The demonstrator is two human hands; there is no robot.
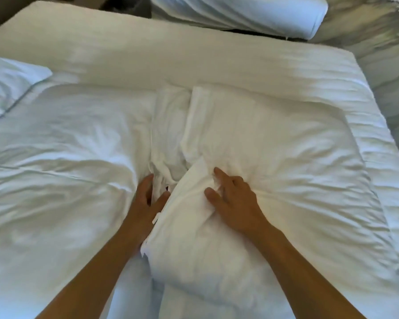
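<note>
A white pillow point(274, 143) lies on the right half of the bed, partly inside a white pillowcase point(194, 226) bunched at its near end. My right hand point(230, 199) grips a fold of that pillowcase, fingers curled into the cloth. My left hand point(148, 199) lies at the case's left edge, its fingers pinching loose wrinkled fabric beside the pillow. A white duvet point(62, 157) covers the left half of the bed.
The bare mattress point(148, 54) runs across the far side. Another pillow point(7, 88) lies at the left edge. A further pillow point(251, 12) sits beyond the bed at the top. Crumpled white bedding point(387, 65) is heaped to the right of the mattress.
</note>
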